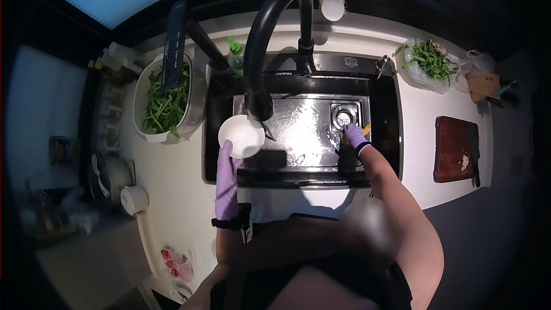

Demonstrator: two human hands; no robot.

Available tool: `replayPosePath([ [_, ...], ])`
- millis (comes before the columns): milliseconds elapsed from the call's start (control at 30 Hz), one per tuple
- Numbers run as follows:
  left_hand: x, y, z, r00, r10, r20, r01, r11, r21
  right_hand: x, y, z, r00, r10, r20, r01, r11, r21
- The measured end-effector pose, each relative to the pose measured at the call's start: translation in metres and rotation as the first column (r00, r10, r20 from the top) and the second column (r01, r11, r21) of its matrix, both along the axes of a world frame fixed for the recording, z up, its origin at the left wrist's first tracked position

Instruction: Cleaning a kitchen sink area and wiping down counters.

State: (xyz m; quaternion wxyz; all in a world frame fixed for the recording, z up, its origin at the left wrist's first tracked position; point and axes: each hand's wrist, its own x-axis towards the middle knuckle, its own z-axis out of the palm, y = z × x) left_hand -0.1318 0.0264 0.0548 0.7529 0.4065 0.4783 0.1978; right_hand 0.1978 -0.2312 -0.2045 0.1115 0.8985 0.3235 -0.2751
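My left hand, in a purple glove, holds a white bowl by its near rim. The bowl is tilted so that its inside faces up, over the left part of the black sink. Just above it hangs the head of the black faucet. My right hand, also gloved in purple, is low in the sink beside the drain. A yellow item, perhaps a sponge or cloth, shows on both sides of its curled fingers. The fingertips are partly hidden.
Left of the sink stands a white tub of leafy greens. A green-topped pump bottle is behind the sink. On the right lie bagged greens and a wooden cutting board with a knife. A dish brush hangs above.
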Motion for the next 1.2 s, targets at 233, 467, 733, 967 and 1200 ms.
replayPosePath([
  [233,-0.005,-0.013,0.014,0.992,-0.066,0.107,0.054,0.992,0.117,-0.025,0.031,0.079,0.972,-0.069,-0.224,0.116,0.972,0.205],
  [467,0.015,-0.008,-0.022,0.989,-0.059,-0.134,0.093,0.959,0.268,-0.111,0.111,0.255,0.732,0.164,-0.661,0.488,0.551,0.677],
  [733,0.066,-0.001,-0.076,0.992,-0.123,-0.037,0.128,0.937,0.326,-0.14,0.168,0.214,0.775,0.588,0.232,-0.515,0.374,0.772],
  [967,0.105,0.001,-0.058,0.942,-0.246,-0.228,0.335,0.728,0.598,-0.17,0.164,0.193,0.706,0.004,-0.708,0.61,0.506,0.611],
  [1200,0.107,0.023,-0.067,0.966,-0.252,-0.059,0.254,0.881,0.399,-0.163,0.172,0.214,0.288,0.246,-0.925,0.878,0.317,0.358],
])
